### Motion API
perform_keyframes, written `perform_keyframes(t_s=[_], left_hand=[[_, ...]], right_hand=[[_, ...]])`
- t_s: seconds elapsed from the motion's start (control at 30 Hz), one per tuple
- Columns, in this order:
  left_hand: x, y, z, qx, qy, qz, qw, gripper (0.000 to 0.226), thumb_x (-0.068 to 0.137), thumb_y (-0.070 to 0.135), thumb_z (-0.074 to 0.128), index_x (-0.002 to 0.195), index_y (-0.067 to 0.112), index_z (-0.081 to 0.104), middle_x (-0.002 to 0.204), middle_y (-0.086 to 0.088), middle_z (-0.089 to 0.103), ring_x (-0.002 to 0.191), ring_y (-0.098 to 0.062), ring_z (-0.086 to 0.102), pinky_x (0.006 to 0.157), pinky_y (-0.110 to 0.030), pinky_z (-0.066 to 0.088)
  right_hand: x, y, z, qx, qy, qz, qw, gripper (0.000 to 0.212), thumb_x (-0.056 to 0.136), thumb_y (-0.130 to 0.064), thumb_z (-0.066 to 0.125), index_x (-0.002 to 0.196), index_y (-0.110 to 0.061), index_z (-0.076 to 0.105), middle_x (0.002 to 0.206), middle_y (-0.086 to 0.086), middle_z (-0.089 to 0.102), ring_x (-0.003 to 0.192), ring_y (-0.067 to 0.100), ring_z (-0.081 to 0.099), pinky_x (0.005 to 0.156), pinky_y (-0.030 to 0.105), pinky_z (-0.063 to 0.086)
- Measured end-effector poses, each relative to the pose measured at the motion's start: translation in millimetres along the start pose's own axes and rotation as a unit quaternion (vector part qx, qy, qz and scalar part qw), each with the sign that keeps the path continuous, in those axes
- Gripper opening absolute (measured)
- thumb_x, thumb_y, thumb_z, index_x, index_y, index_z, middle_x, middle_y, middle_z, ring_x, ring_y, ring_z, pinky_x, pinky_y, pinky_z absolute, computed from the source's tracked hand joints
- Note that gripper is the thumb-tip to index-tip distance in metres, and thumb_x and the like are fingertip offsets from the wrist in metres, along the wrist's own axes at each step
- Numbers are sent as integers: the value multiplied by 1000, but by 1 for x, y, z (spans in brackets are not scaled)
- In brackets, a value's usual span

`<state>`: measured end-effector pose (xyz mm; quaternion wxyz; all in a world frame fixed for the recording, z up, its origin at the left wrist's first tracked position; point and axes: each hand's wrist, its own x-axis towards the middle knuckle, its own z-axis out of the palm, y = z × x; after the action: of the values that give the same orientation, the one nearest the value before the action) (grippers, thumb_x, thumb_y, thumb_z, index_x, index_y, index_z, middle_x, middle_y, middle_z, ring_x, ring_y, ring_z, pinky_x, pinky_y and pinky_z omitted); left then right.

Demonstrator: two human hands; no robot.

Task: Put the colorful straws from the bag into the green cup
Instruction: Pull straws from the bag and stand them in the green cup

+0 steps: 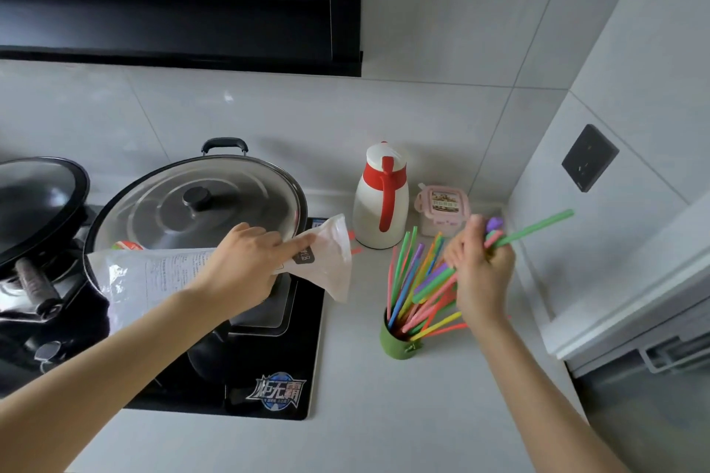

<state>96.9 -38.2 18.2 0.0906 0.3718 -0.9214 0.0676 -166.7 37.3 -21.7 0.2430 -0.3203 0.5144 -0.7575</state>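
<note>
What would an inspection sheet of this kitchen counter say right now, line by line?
Surface: pale counter, with a black stove set into it on the left.
Job's things: green cup upright, many colorful straws fanned out of it; nearly empty clear bag.
Clutter: lidded wok, second pan, white and red thermos, pink box.
Hands: left hand holds the bag over the stove; right hand grips a bundle of straws above the cup.
Cables: nothing seen.
Surroundings: tiled walls, black range hood, dark wall socket.

home kitchen | lidded wok (199,203) on stove (276,369) | tiled wall (442,50)
</note>
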Motion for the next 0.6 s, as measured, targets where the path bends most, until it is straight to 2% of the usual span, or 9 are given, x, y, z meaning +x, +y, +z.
perform_keyframes(t_s=[0.07, 0.17, 0.23, 0.3, 0.4, 0.5, 0.6], left_hand=[[0, 1, 2, 0, -1, 4, 1000, 75, 40, -8, 78, 112, 10, 66, 51, -6, 55, 43, -27, 52, 47, -32, 48], [-1, 3, 6, -7, 3, 6, 1000, 76, 41, -9, 76, 114, 11, 65, 50, -5, 54, 42, -27, 50, 47, -32, 47], [-1, 4, 7, -14, 8, 5, 1000, 77, 41, -10, 75, 114, 12, 65, 50, -5, 52, 42, -26, 49, 47, -30, 44], [-1, 5, 9, -16, 11, 5, 1000, 75, 41, -10, 76, 113, 12, 66, 49, -4, 52, 41, -26, 48, 47, -29, 41], [-3, 6, 11, -18, 10, 6, 1000, 76, 39, -8, 78, 111, 11, 66, 51, -3, 54, 42, -25, 50, 47, -27, 39], [-2, 7, 13, -20, 9, 8, 1000, 76, 38, -6, 79, 111, 11, 67, 51, -3, 55, 42, -25, 50, 47, -27, 38], [-2, 8, 14, -26, 8, 7, 1000, 76, 39, -6, 80, 112, 11, 66, 51, -3, 55, 42, -26, 51, 47, -28, 39]], right_hand=[[-6, 19, 4, -64, -24, 7, 998, 49, 85, -44, 51, 46, -19, 36, 40, -2, 35, 39, 14, 31, 45, 28, 27], [-14, 42, 6, -130, -63, -2, 989, 60, 84, -51, 52, 53, 0, 43, 46, 20, 40, 41, 17, 40, 45, 23, 35], [-16, 52, 3, -157, -84, 6, 984, 64, 85, -53, 55, 58, 4, 48, 47, 15, 43, 39, 11, 42, 42, 17, 35], [-16, 59, 0, -170, -101, 26, 980, 51, 82, -50, 58, 64, -3, 54, 51, 9, 48, 42, 10, 47, 42, 16, 37], [-9, 60, -3, -180, -107, 34, 977, 11, 83, -31, 68, 79, -23, 61, 70, -4, 63, 61, -1, 59, 59, 9, 46], [-1, 51, -4, -154, -92, 18, 984, 21, 82, -18, 70, 94, -29, 57, 82, -5, 65, 74, 0, 62, 69, 11, 49], [5, 42, 0, -158, -86, -25, 983, 15, 85, -22, 66, 94, -30, 56, 82, -3, 65, 76, 6, 64, 73, 15, 51]])
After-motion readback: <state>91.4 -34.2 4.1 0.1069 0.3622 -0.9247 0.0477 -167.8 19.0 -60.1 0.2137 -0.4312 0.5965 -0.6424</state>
